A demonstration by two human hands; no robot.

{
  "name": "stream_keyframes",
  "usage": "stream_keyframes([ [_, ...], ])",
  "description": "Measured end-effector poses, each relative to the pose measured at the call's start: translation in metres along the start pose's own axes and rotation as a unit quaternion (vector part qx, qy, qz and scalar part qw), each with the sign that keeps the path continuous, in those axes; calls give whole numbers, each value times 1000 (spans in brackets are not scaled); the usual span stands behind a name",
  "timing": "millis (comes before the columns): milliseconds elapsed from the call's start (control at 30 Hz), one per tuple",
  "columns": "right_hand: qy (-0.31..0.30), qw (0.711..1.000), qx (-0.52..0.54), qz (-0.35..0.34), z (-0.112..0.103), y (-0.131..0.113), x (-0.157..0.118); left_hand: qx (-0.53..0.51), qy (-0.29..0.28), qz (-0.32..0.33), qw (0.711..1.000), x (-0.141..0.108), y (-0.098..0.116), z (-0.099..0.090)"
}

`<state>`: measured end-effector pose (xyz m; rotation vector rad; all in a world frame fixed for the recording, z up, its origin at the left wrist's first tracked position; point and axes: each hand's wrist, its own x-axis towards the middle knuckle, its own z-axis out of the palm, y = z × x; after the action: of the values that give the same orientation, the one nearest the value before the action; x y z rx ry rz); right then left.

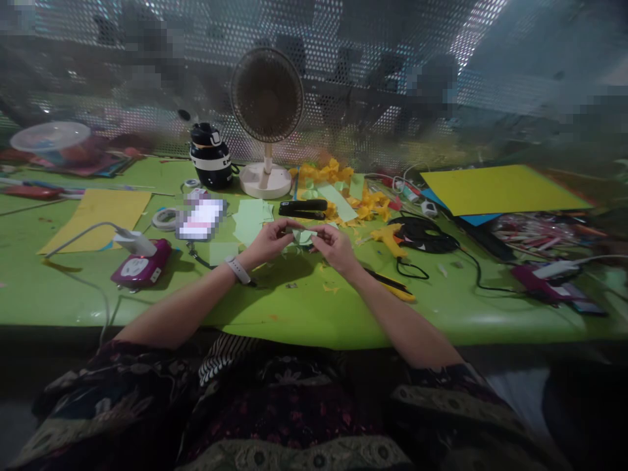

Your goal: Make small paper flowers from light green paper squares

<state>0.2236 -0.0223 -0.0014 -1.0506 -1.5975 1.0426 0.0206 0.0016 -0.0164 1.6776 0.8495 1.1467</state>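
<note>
Between my two hands is a small piece of pale green paper (305, 237), held just above the green table. My left hand (271, 241) pinches its left side, and a pale band circles that wrist. On the other side, the fingers of my right hand (334, 247) are closed on its right edge. A black stapler (303, 209) lies right behind my hands. Left of it rests a stack of pale green paper pieces (251, 219). Yellow paper flowers (366, 203) are heaped beyond, with green strips among them. A yellow glue gun (390, 239) lies to the right.
A fan (267, 180) and a black bottle (210, 160) stand at the back. Left are a phone (202, 219), a tape roll (165, 219) and a purple power socket (142, 265). A yellow cutter (392, 286) lies near my right forearm. Yellow sheets (505, 190) are stacked right, near trailing cables.
</note>
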Motion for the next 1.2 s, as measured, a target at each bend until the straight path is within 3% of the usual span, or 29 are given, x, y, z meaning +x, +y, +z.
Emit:
stream_keyframes([
  [167, -2, 1000, -9, -3, 0, 4, 1, 7, -4, -11, 1000, -1, 4, 1],
  [300, 4, 1000, -1, -3, 1, 3, 1, -46, 3, -11, 999, -1, 4, 3],
  [600, -8, 996, -5, -88, 1, 12, 4, -143, -4, -16, 990, 1, -3, 3],
  [867, 18, 993, -66, -99, 0, 13, 4, -9, 33, 67, 997, 1, -2, 1],
  [1200, 26, 995, -35, -95, 4, 17, 3, 74, 106, 160, 979, -3, 3, 5],
])
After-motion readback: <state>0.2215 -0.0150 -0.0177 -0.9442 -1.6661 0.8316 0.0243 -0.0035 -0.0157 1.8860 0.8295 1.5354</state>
